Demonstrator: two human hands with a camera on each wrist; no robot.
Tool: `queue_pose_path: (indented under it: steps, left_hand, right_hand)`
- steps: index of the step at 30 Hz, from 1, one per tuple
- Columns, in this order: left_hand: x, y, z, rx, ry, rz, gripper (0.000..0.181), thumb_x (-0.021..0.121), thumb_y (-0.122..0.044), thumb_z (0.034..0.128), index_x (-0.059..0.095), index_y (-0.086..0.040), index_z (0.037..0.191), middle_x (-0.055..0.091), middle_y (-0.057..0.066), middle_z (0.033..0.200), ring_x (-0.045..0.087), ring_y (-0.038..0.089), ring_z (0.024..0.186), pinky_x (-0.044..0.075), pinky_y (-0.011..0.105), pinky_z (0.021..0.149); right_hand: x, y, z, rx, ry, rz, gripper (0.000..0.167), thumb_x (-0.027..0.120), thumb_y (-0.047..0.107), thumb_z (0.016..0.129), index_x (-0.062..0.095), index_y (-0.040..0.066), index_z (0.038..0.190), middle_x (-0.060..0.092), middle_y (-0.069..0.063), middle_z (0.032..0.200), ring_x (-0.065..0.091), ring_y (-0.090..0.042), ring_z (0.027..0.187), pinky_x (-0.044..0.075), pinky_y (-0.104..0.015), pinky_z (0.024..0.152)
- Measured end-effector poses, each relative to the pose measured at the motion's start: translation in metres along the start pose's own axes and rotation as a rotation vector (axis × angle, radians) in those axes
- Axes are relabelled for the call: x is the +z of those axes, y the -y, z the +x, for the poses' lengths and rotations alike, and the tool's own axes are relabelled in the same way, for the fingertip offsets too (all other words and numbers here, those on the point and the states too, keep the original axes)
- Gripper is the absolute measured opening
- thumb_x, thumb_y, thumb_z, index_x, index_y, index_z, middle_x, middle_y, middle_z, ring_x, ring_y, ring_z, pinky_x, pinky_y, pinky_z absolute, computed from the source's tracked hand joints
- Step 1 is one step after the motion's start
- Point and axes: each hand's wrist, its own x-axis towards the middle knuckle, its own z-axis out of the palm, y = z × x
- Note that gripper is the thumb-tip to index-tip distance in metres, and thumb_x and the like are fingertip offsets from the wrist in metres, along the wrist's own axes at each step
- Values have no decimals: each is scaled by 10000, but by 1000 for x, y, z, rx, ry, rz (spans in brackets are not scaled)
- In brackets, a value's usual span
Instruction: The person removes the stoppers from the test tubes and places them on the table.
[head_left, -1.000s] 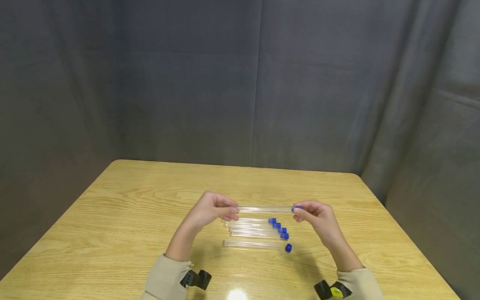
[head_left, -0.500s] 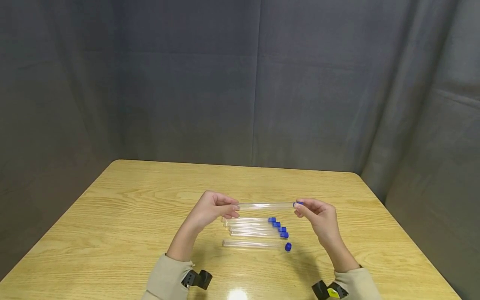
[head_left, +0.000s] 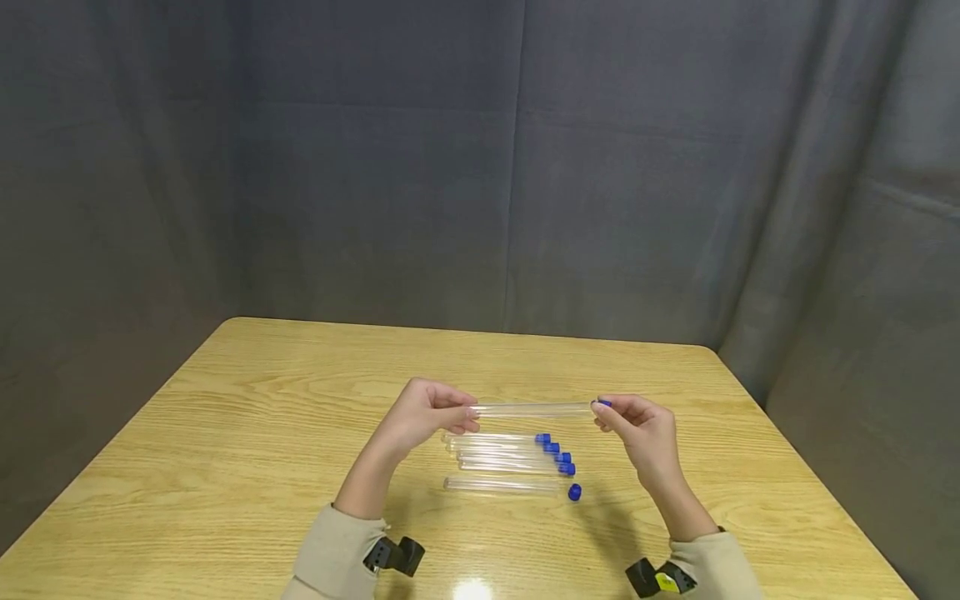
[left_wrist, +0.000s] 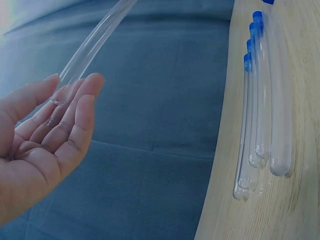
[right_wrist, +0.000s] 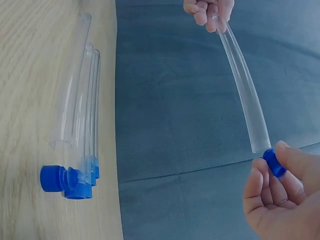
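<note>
Pinching the rounded end of a clear tube point(right_wrist: 247, 95), the left hand point(head_left: 420, 415) is holding it between thumb and fingers point(left_wrist: 87, 107), with the lower fingers bending loosely beneath. The right hand point(head_left: 641, 429) is gripping a blue cap point(right_wrist: 274, 163) between thumb and fingertips, closing in to just the cap's width. That cap is sitting right at the tube's mouth; whether it is touching the rim or standing just off it, I cannot tell. Between the two hands, the tube is stretching sideways, nearly level, and is hovering above the worktop point(head_left: 225, 433).

Below it, four capped tubes point(head_left: 498, 456) are lying close together, side by side, their blue caps pointing toward the right hand's side in a slanting row. Nearer the person, an uncapped tube point(head_left: 501, 485) is lying roughly parallel to them, and a loose blue cap point(head_left: 574, 492) is resting just beside its mouth.

Farther out, beige sleeves point(head_left: 333, 550) are covering the forearms, and a small black camera point(head_left: 395, 555) is riding at each wrist. Behind the wood-grained surface, a dark grey curtain point(head_left: 375, 208) is hanging in soft folds.
</note>
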Motion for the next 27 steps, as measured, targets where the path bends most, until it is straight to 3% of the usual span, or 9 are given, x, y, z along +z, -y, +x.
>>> queue_pose_path:
  steps: [3,8,15,16,17,22,23,25,27]
  left_hand:
    - [-1,1,0,4,-4,2,215,581,-9,849,601,130,1011,644,225,857,650,247,758,517,368,696]
    - [-2,1,1,4,-7,-2,213,579,-4,848,600,133,1010,649,211,840,649,248,754,518,365,694]
    - [-3,2,1,3,-7,2,186,550,46,851,598,142,1002,636,246,871,648,250,761,516,361,699]
    - [-3,2,1,0,-9,1,180,555,51,845,604,138,995,634,249,877,648,248,761,516,357,700]
    - [-2,3,1,-1,-8,5,176,558,54,843,608,136,990,630,254,886,648,246,763,516,353,701]
    - [-2,6,2,-16,-23,20,163,565,58,836,620,124,974,632,243,909,648,240,763,517,331,695]
    - [-2,6,2,-20,-27,23,161,560,62,837,621,123,974,635,236,907,648,239,763,517,333,696]
    - [-3,6,2,-33,-38,30,164,564,66,833,619,128,975,642,218,893,648,235,757,517,342,695]
    - [-3,6,2,-39,-48,40,166,565,76,828,615,135,975,647,207,877,649,235,749,516,367,697]
  right_hand:
    - [8,34,-3,57,-8,-25,211,655,104,818,633,-97,878,634,-10,681,584,-117,599,500,-227,597]
    - [9,46,-3,141,-16,2,204,617,6,827,583,-152,951,631,3,712,596,-125,632,502,-224,614]
    - [5,41,-2,166,-39,-13,265,647,55,816,583,-127,998,614,12,786,547,-88,658,480,-203,598]
    - [0,23,1,135,-20,41,258,653,66,814,598,-105,1000,618,10,805,549,-91,673,479,-203,608]
    - [0,22,1,129,-18,50,241,657,60,809,608,-92,990,620,14,809,551,-89,678,481,-200,612]
    - [-2,22,-2,129,3,125,182,671,35,789,636,-42,950,624,12,829,574,-91,719,496,-200,656]
    - [0,37,-5,146,-2,79,186,672,37,787,630,-49,947,623,20,826,576,-88,717,498,-198,655]
    - [-4,24,-3,119,24,102,218,683,75,785,629,-45,959,626,-14,854,585,-109,732,503,-214,666]
    - [-12,-7,0,87,35,126,235,695,91,778,633,-33,968,626,-63,887,598,-145,748,509,-233,673]
